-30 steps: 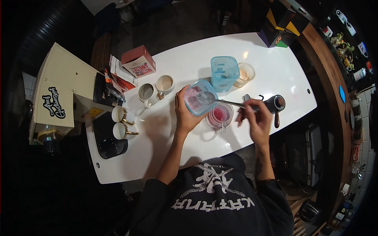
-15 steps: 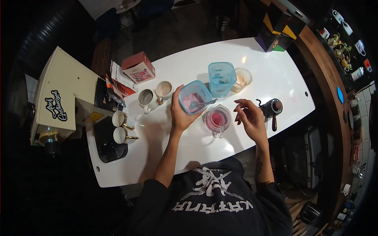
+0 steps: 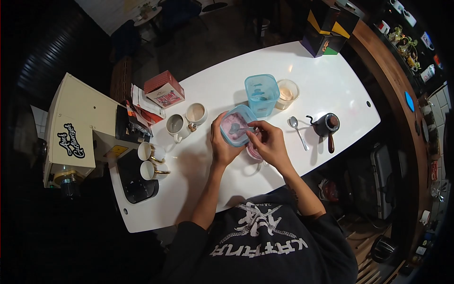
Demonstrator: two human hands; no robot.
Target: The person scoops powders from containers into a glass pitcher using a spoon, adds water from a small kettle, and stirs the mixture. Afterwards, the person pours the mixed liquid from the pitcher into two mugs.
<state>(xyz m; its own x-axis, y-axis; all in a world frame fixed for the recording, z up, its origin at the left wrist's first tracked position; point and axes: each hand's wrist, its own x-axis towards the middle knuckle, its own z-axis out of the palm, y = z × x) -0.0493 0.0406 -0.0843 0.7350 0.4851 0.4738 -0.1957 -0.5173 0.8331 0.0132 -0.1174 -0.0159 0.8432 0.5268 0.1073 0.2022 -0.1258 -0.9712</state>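
Note:
My left hand [image 3: 223,149] is wrapped round a small blue plastic container [image 3: 244,111] of pink powder, holding it tilted above the table. My right hand [image 3: 271,146] pinches the handle of a grey scoop spoon [image 3: 235,128], whose bowl rests in the powder. Partly hidden below both hands is a clear glass cup [image 3: 254,152] with pink contents. Just beyond the container stands a taller blue plastic tub [image 3: 261,90]. To the right of my right hand, a metal spoon [image 3: 299,132] lies on the white table [image 3: 208,194].
Behind the tub is a glass of pale contents [image 3: 287,93]. A dark long-handled pot [image 3: 326,125] stands at right. Mugs [image 3: 176,125], gold-handled cups [image 3: 148,169], a red box [image 3: 164,89] and a cream machine [image 3: 71,132] occupy the left side.
My right hand has moved left from beside the dark pot and taken hold of the scoop spoon. The metal spoon on the table has come into sight. The small container has shifted slightly.

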